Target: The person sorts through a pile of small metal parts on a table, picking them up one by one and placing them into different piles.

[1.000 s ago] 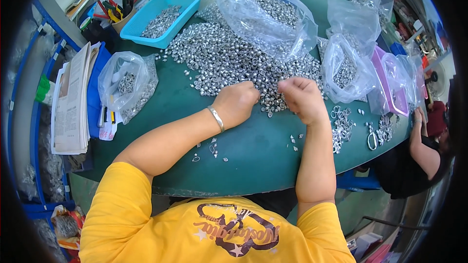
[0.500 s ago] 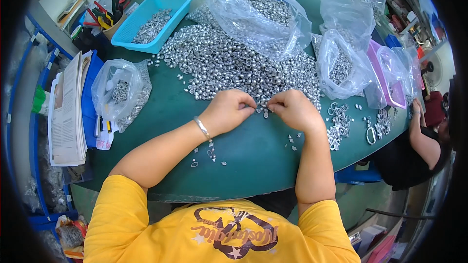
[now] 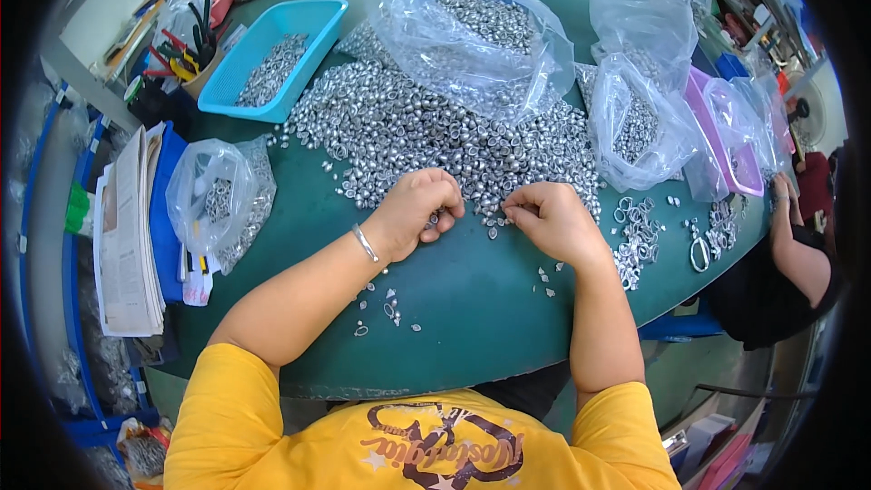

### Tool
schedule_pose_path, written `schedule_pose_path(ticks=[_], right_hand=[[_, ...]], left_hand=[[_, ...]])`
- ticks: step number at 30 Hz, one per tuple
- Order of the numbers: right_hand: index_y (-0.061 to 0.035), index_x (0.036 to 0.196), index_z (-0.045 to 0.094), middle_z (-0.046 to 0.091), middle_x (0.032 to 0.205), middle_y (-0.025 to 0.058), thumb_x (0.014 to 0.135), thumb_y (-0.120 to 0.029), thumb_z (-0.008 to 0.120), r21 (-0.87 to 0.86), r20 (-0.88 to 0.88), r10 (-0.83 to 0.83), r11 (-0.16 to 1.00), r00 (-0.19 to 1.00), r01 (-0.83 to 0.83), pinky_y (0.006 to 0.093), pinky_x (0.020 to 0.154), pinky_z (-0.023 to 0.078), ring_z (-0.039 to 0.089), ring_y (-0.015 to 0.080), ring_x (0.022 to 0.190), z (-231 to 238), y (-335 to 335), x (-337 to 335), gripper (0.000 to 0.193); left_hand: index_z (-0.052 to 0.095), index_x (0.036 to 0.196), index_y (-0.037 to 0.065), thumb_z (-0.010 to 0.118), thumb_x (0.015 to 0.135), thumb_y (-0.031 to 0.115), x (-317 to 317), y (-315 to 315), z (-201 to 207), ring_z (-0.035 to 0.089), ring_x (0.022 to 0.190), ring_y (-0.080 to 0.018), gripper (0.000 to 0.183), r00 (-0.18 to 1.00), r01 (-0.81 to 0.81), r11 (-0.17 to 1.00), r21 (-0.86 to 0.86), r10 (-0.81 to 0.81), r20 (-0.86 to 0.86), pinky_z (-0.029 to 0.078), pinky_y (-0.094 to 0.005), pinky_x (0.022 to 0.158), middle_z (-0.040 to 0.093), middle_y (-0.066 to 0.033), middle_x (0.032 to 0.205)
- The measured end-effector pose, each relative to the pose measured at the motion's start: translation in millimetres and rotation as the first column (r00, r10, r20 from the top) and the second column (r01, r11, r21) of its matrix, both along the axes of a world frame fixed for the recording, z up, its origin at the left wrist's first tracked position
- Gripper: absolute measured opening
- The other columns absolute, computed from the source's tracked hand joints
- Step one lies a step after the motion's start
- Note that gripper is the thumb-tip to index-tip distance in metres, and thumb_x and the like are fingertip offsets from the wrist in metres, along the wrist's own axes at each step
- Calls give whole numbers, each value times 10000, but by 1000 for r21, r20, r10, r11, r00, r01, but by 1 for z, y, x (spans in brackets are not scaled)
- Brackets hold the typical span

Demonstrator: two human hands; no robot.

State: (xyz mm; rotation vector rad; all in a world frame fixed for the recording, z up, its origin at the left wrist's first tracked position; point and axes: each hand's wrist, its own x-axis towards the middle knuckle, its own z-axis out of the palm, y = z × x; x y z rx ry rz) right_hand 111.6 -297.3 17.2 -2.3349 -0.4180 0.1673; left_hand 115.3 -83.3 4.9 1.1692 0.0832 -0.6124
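A broad heap of small silvery metal pieces (image 3: 435, 132), rounded and cup-like, spreads over the green table (image 3: 454, 318). At its near edge my left hand (image 3: 417, 213) is closed with curled fingers around one or more small metal pieces (image 3: 434, 220). To its right, my right hand (image 3: 555, 220) pinches thumb and forefinger together by the heap's edge; whatever lies between the fingertips is too small to make out. A single small metal piece (image 3: 493, 233) lies between the hands. Several loose bits (image 3: 390, 310) rest below my left wrist, others (image 3: 544, 281) beside my right forearm.
Beyond the heap lie a large open clear bag (image 3: 535, 73) of metal pieces and a turquoise basket (image 3: 210, 95). A smaller bag (image 3: 195, 218) and stacked papers (image 3: 127, 236) flank the left. Right are ring-like parts (image 3: 638, 240), a purple tray (image 3: 748, 177) and another person's arm (image 3: 798, 263).
My hands have moved apart. The left has drawn back leftward and turned, its fingers curling, while the right has shifted slightly right. The whole view has tilted a little.
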Motion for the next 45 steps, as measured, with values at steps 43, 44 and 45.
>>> schedule_pose_path(ticks=[43,44,45], right_hand=[[-49,823,678,659,769,114,749,-135,628,-153,215,45,988,976,-12,344,664,488,633,247,727,-20,14,-6,123],[-40,808,671,648,741,94,759,-133,617,60,88,-23,998,996,18,320,625,476,614,215,683,-17,13,-5,119],[-31,794,664,637,713,73,769,-132,606,265,-51,-63,961,997,74,295,587,465,594,183,638,-12,11,-2,120]], left_hand=[[629,792,69,641,738,82,-9,-17,-16,579,673,-282,57,317,-480,532,697,-636,703,476,-370,581,550,-91,715],[626,791,70,642,738,85,-9,-17,-19,578,673,-283,58,314,-481,554,679,-615,724,476,-367,579,550,-94,718],[613,758,52,631,737,60,-6,-17,-20,577,631,-221,28,316,-468,617,633,-552,772,459,-323,541,537,-52,680]])
